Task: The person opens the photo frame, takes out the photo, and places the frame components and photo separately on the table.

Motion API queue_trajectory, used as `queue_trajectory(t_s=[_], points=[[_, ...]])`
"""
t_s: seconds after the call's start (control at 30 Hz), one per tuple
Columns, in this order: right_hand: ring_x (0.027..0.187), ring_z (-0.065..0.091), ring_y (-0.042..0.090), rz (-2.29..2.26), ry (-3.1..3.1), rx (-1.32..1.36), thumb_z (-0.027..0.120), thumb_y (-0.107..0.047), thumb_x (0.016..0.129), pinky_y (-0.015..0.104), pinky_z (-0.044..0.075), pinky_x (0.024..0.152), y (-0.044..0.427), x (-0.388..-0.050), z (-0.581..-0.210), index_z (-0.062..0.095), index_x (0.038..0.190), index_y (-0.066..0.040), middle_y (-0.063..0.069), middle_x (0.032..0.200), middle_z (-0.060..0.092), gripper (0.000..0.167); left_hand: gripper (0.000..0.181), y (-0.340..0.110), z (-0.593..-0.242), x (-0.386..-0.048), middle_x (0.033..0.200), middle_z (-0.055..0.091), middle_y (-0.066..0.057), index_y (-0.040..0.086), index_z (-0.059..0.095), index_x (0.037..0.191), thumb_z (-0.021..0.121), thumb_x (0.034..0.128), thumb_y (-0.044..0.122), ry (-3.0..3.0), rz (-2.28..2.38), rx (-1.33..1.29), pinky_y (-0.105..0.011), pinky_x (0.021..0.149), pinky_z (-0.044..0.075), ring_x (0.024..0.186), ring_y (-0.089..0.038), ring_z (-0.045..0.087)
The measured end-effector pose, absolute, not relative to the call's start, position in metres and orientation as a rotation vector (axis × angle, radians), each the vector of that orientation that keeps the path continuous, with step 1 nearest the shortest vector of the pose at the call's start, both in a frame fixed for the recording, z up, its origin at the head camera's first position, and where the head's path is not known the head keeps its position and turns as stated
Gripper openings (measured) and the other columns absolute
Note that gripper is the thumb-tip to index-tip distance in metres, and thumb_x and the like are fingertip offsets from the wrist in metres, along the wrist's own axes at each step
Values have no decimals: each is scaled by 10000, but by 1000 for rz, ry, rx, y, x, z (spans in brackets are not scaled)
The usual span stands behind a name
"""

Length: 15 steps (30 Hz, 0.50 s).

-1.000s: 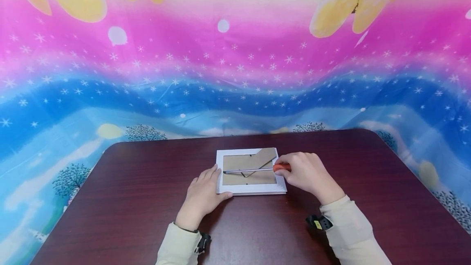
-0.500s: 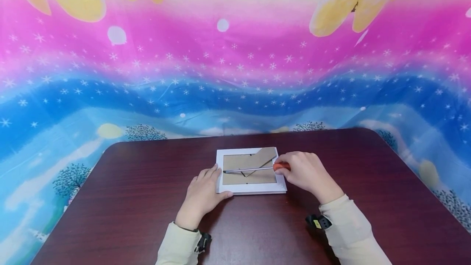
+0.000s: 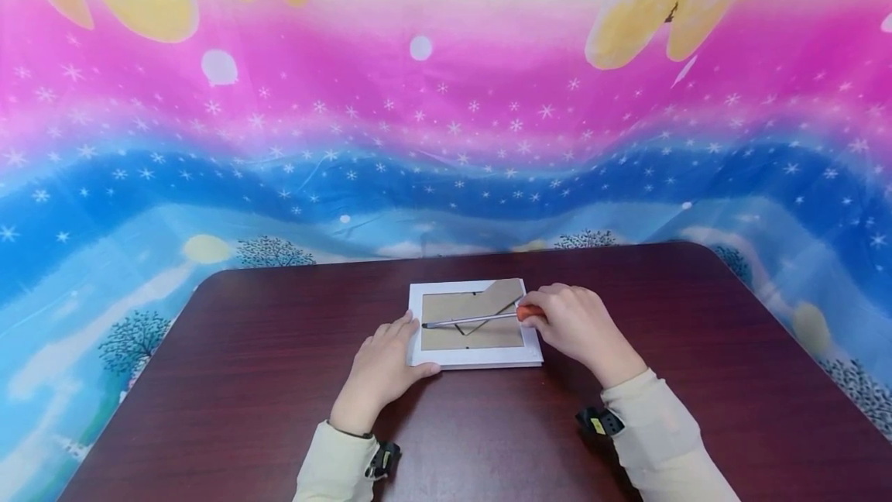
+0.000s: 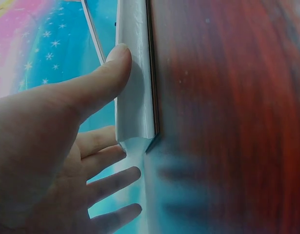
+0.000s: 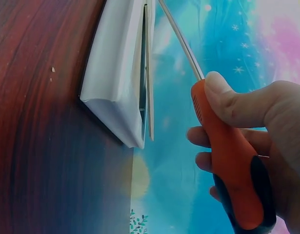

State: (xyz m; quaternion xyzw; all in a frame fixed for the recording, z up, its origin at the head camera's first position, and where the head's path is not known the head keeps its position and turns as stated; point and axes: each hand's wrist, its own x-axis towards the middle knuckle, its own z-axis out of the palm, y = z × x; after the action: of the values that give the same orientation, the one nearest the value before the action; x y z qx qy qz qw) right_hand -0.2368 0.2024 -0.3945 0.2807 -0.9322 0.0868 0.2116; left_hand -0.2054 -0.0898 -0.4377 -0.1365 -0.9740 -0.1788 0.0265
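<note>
A white picture frame [image 3: 477, 359] lies face down on the table, its brown backing board [image 3: 446, 339] showing and its stand [image 3: 506, 291] lifted a little at the far right. My left hand [image 3: 379, 369] holds the frame's near left corner, with the thumb [image 4: 121, 54] on the near edge and the fingers along the left side. In my right hand [image 3: 574, 325] is a flathead screwdriver [image 5: 237, 161] with an orange and black handle, gripped between thumb and curled fingers. Its metal shaft reaches left across the backing, with the tip at the backing's left edge.
The dark red-brown wooden table [image 3: 244, 378] extends around the frame. A patterned cloth [image 3: 446, 200] in pink and blue hangs behind it. Black devices are strapped on both wrists, below the pale sleeves [image 3: 655, 417].
The right hand and screwdriver handle have risen very slightly, the tip staying at the backing's left edge. The left hand and the frame hold their place.
</note>
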Motion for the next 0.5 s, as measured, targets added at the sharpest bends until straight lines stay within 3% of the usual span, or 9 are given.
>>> queue_trajectory(t_s=[0.3, 0.5], points=[[643, 586, 191, 150, -2518, 790, 870, -189, 758, 368, 516, 575, 197, -233, -387, 748, 861, -139, -11, 711, 630, 167, 797, -90, -435, -205, 1495, 463, -132, 19, 551, 1398, 798, 795, 479, -2998, -588, -427, -585, 1011, 407, 1294, -371, 480], [592, 552, 186, 75, -2446, 824, 834, -124, 752, 327, 442, 525, 189, -234, -374, 707, 763, -146, -33, 640, 584, 129, 791, -88, -436, -204, 1504, 454, -126, 32, 542, 1410, 788, 809, 484, -3006, -557, -429, -570, 1046, 381, 1313, -348, 467]])
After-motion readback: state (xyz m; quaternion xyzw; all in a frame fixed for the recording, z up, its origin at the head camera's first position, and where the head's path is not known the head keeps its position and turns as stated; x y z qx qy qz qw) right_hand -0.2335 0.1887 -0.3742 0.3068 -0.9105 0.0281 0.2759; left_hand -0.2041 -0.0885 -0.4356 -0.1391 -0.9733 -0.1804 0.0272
